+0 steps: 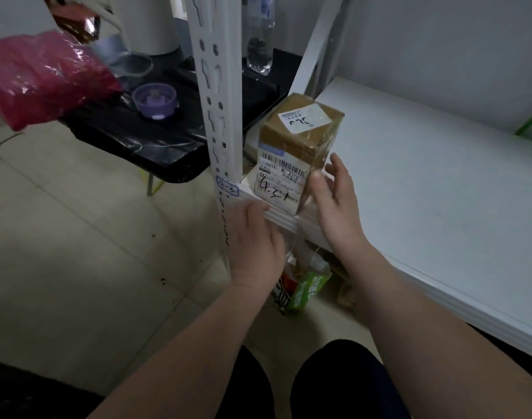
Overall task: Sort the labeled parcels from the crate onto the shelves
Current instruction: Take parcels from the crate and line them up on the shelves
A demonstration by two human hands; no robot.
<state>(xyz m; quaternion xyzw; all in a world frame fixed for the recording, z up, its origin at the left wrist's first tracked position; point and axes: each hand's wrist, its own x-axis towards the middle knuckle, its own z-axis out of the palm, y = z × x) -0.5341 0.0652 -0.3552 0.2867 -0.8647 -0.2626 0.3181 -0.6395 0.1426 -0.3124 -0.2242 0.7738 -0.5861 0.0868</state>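
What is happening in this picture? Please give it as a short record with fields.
Parcel: brown box, upright at the front left corner of the white shelf
Writing on box: 4-3-1
Post tag: 4-3
Left hand: open, at the shelf's front edge
Right hand: open, fingers straight, at the box's right side
Nearby: purple lid on a black table

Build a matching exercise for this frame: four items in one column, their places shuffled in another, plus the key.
1 brown parcel
2 purple cup
3 water bottle
4 green packet

A on the floor under the shelf
B on the black table, left of the shelf post
C on the shelf's front corner
D upright on the black table, right of the post

Pairs: 1-C, 2-B, 3-D, 4-A
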